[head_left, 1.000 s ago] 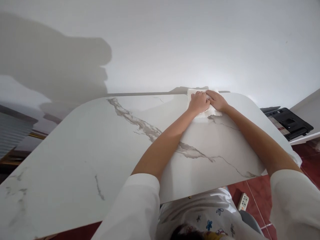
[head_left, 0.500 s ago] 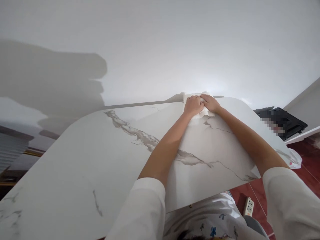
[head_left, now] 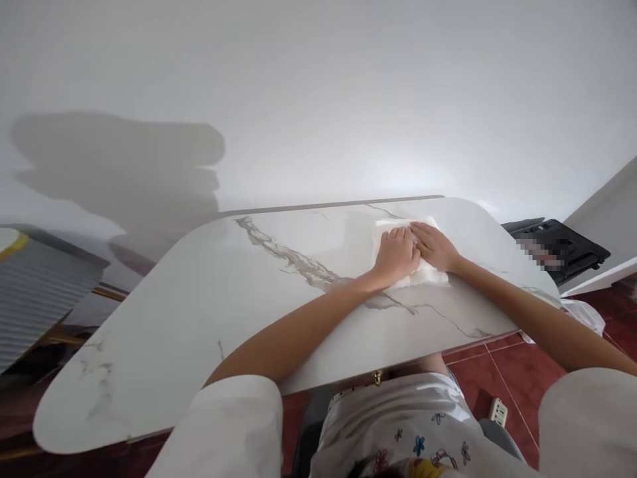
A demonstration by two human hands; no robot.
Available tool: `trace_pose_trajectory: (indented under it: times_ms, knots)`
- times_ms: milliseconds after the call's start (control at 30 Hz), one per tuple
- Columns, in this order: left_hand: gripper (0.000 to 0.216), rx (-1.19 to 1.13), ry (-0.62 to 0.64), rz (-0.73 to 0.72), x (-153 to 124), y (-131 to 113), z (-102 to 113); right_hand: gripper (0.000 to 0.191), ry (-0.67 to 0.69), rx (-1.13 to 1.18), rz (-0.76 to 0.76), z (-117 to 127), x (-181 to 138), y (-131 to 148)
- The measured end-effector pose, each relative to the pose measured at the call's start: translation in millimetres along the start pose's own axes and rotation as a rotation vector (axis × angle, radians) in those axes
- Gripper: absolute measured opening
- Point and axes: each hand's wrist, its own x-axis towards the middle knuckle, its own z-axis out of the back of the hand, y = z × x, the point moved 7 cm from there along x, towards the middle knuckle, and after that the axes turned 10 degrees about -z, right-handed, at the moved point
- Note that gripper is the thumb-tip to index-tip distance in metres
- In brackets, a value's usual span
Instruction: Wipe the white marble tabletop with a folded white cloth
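Observation:
A white paper towel [head_left: 432, 275] lies spread on the white marble-patterned table [head_left: 164, 332], right of its middle. My left hand [head_left: 397, 255] presses down on it, with fingers bent over the towel. Beside it, my right hand [head_left: 434, 247] rests on the towel too, its fingers close together and their tips touching the left hand. The towel's far corners and near edge show around both hands; the part under the palms is hidden.
A white wall [head_left: 318, 99] rises behind the table's far edge. To the right stands an open black case [head_left: 572, 249], partly blurred out. A power strip [head_left: 498, 412] lies on the red tiled floor [head_left: 512, 378]. A ribbed grey cabinet [head_left: 44, 292] stands at left.
Both hands have drawn the towel from the table's far edge toward me and slightly right. My elbows are bent more. The view has shifted, showing more of the table's left end.

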Motion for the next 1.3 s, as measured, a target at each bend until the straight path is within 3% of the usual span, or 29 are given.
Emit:
trace_pose_trajectory:
  times_ms: [367,733,900,1300]
  knots:
    - [0.05,0.069,0.06,-0.086,-60.9,-60.8,12.1,0.051,-0.066,-0.025,0.051,19.6,-94.8,40.9]
    - [0.054,0.096,0.073,-0.077,-79.9,-100.4,17.0,0.05,-0.013,0.022,0.113,34.0,-132.6,42.3]
    - [0.05,0.098,0.1,-0.101,-59.2,-88.2,11.0,0.049,-0.012,0.01,0.103,31.5,-111.4,27.4]
    - [0.033,0.043,0.069,0.025,25.1,-14.9,-7.9,0.051,0.043,0.065,0.088,7.1,7.3,-29.8]
